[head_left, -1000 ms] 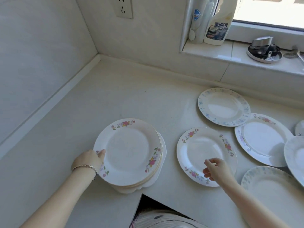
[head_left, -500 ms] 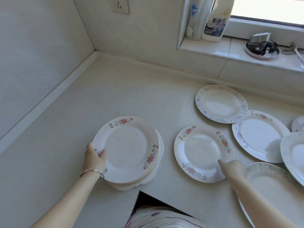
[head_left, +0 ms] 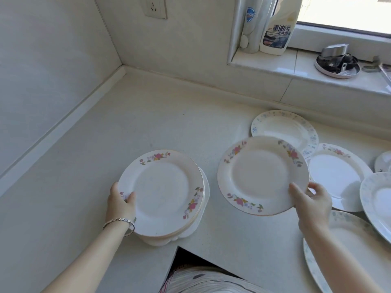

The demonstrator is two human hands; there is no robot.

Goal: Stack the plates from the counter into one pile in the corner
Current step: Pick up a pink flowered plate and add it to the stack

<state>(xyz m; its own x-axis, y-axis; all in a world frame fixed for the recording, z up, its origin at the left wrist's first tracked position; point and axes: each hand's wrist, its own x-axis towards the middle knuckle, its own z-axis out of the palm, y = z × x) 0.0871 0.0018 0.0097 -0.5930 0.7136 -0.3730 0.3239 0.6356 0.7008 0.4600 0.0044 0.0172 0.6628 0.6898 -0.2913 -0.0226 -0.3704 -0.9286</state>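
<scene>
A pile of white plates with pink flowers sits on the pale counter near its front edge. My left hand grips the pile's left rim, thumb on top. My right hand holds one pink-flowered plate by its right rim, lifted above the counter to the right of the pile. It partly covers a blue-patterned plate behind it. More plates lie flat to the right: a pink-flowered one, a blue-rimmed one and another at the front.
The counter corner is at the back left, bounded by two walls. A window sill holds a cleaner bottle, a second bottle and a dish of metal items. The counter's front edge notches inward.
My right hand took hold of the pink-flowered plate by its right rim and lifted it off the counter. My left hand stayed on the pile's rim.
</scene>
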